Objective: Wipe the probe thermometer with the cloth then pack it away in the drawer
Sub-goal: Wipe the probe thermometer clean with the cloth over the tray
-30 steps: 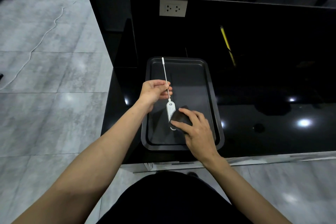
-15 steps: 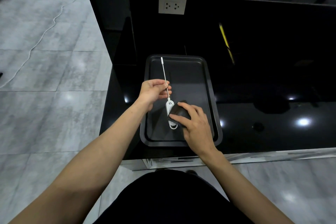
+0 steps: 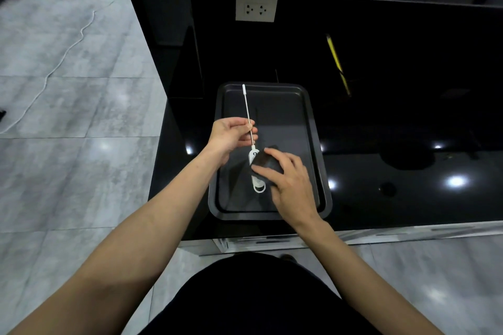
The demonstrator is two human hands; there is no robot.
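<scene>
The white probe thermometer (image 3: 248,111) hangs above the dark baking tray (image 3: 313,128), thin probe pointing away from me and its loop end toward me. My left hand (image 3: 231,137) pinches the probe's lower shaft between thumb and fingers. A dark cloth (image 3: 266,162) is wrapped over the thermometer's white body, and my right hand (image 3: 288,185) grips that cloth around it. Most of the body is hidden under the cloth; only the top end and the loop show. No drawer can be made out.
The tray sits on a glossy black counter (image 3: 408,185) near its front left corner. A white wall socket (image 3: 256,8) is on the black backsplash behind. A yellow streak (image 3: 336,60) shows on the dark surface. A white cable (image 3: 62,54) lies on the grey floor at left.
My right hand has slid the cloth up the thermometer's body toward the probe, baring the loop end. My left hand keeps its pinch on the shaft.
</scene>
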